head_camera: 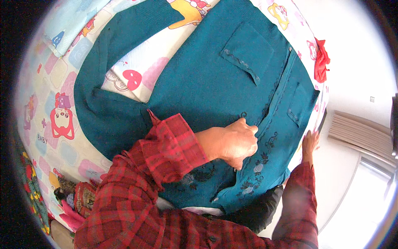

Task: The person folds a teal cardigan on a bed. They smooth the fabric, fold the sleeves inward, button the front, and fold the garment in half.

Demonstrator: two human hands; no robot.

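A teal knit cardigan [199,81] lies spread out before me, one sleeve [90,81] bent out to the left. Dark floral embroidery [261,162] and patch pockets decorate its front. My left hand [234,141] is over the middle of the garment, fingers curled and thumb down at the edge of the front placket [275,93]; the fingertips are partly hidden. A small button shows just under the thumb. Beyond the cardigan's right edge, my right hand [310,143] has its fingers apart and holds nothing; whether it touches the cloth beneath is unclear.
A cartoon-print sheet [62,149] lies under the garment. Light blue cloth [71,25] is at upper left, and a red cloth [321,60] hangs at the right edge. Patterned fabrics [82,199] are bunched at lower left. Beige curtains [360,130] hang beyond, on the right.
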